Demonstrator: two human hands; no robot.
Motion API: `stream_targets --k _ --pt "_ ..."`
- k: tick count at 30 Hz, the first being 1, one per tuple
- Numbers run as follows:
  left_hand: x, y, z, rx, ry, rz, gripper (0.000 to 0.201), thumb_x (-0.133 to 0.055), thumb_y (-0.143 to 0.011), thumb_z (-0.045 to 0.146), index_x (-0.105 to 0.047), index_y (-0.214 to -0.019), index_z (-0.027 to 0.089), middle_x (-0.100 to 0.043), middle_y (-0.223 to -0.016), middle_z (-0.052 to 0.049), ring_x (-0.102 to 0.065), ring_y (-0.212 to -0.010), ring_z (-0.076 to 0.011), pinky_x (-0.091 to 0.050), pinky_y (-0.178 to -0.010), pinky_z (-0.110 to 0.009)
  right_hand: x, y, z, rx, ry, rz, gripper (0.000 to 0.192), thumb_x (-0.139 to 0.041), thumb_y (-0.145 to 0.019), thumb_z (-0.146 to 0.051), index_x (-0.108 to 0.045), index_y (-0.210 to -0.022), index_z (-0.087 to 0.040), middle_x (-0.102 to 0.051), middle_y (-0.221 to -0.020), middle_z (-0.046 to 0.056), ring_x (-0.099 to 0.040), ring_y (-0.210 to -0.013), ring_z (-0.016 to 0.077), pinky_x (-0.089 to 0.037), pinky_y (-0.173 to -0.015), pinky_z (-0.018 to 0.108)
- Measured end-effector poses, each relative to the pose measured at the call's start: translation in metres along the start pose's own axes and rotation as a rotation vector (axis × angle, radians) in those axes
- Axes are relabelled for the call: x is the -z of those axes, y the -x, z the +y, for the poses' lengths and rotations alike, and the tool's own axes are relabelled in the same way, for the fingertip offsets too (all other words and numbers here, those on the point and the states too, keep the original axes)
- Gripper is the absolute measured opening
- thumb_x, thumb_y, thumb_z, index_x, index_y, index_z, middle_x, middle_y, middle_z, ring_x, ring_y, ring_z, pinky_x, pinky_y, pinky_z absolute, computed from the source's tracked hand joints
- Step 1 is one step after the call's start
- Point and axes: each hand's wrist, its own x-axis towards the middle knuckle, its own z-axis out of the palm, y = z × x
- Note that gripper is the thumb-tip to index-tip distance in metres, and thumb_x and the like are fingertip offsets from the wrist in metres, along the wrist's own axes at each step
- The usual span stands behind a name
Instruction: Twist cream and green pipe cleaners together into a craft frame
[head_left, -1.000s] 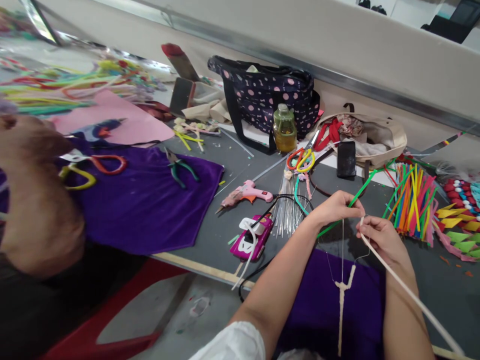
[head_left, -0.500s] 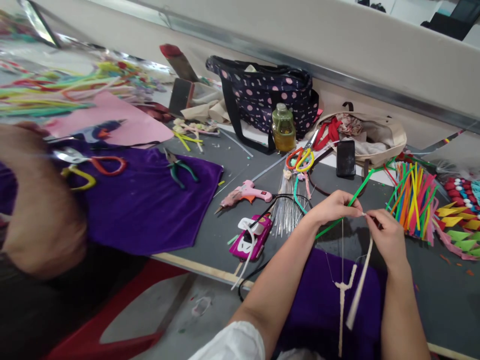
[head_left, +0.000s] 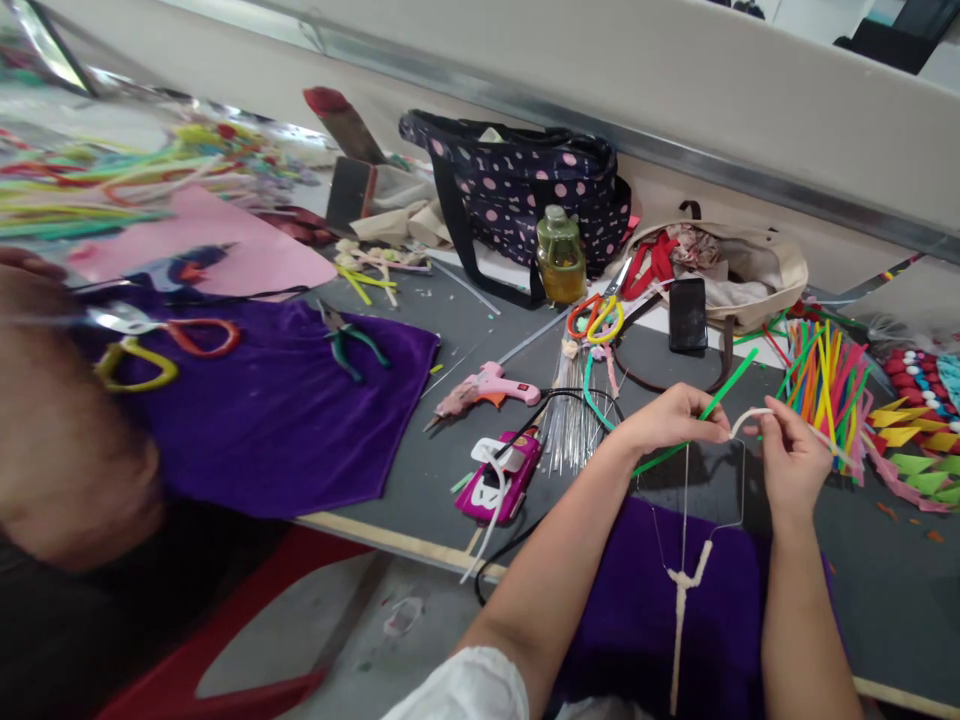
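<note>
Above the surface's near edge, the left hand (head_left: 671,420) pinches the wire frame (head_left: 684,500), whose wrapped stem hangs straight down. The right hand (head_left: 787,460) grips the white strip (head_left: 750,415), arching sideways between both grips.

A grey worktable (head_left: 465,330) with a pale wooden front edge runs along a cream wall (head_left: 600,70) that carries 1 metal rail (head_left: 675,160). Below, the grey concrete floor (head_left: 360,620) shows paint marks beside a red plastic chair (head_left: 247,640). Light is even and soft.
</note>
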Motion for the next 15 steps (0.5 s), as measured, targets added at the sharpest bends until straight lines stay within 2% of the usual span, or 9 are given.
stream_targets --k 3,6,9,12,15 --pt "-0.001 0.001 0.000 -0.003 -0.002 0.004 0.021 -0.073 -0.066 0.028 -0.068 -0.072 0.009 -0.061 -0.066 -0.001 -0.050 -0.062 -0.0089 -0.038 -0.065 -0.022 -0.004 0.002 -0.013 -0.088 -0.322 0.002 0.029 -0.063 -0.082 -0.038 -0.069 -0.099 -0.015 -0.073 -0.093 0.010 -0.065 -0.061 0.0163 -0.046 -0.044 0.024" --pt "-0.005 0.001 0.001 -0.009 -0.011 -0.005 0.021 -0.073 -0.067 0.029 -0.069 -0.074 0.009 -0.061 -0.065 -0.001 -0.050 -0.062 -0.0089 -0.038 -0.065 -0.022 -0.003 -0.001 -0.019 -0.138 -0.523 0.112 0.019 -0.072 -0.074 -0.031 -0.063 -0.084 -0.016 -0.073 -0.081 0.006 -0.061 -0.053 0.0113 -0.042 -0.041 0.019" --pt "-0.009 -0.001 0.001 -0.014 -0.013 -0.013 0.021 -0.072 -0.067 0.029 -0.069 -0.074 0.009 -0.060 -0.064 0.000 -0.049 -0.062 -0.0090 -0.037 -0.065 -0.022 0.001 -0.006 -0.018 -0.211 -0.672 0.171 0.029 -0.078 -0.067 -0.025 -0.053 -0.081 -0.019 -0.072 -0.073 0.001 -0.062 -0.053 0.0107 -0.046 -0.044 0.018" --pt "-0.012 -0.002 0.001 -0.009 -0.017 -0.002 0.022 -0.072 -0.066 0.030 -0.069 -0.074 0.009 -0.059 -0.064 0.001 -0.049 -0.062 -0.0091 -0.037 -0.064 -0.022 0.005 -0.008 -0.016 -0.278 -0.794 0.150 0.034 -0.080 -0.064 -0.022 -0.051 -0.082 -0.020 -0.072 -0.074 -0.001 -0.063 -0.054 0.0090 -0.047 -0.045 0.016" --pt "-0.012 -0.003 -0.001 -0.019 -0.022 0.006 0.023 -0.072 -0.067 0.032 -0.069 -0.074 0.010 -0.059 -0.065 0.000 -0.049 -0.063 -0.0091 -0.037 -0.064 -0.023 0.005 -0.007 -0.015 -0.309 -0.879 0.102 0.032 -0.079 -0.065 -0.020 -0.053 -0.083 -0.019 -0.073 -0.081 0.001 -0.065 -0.059 0.0088 -0.047 -0.045 0.014"
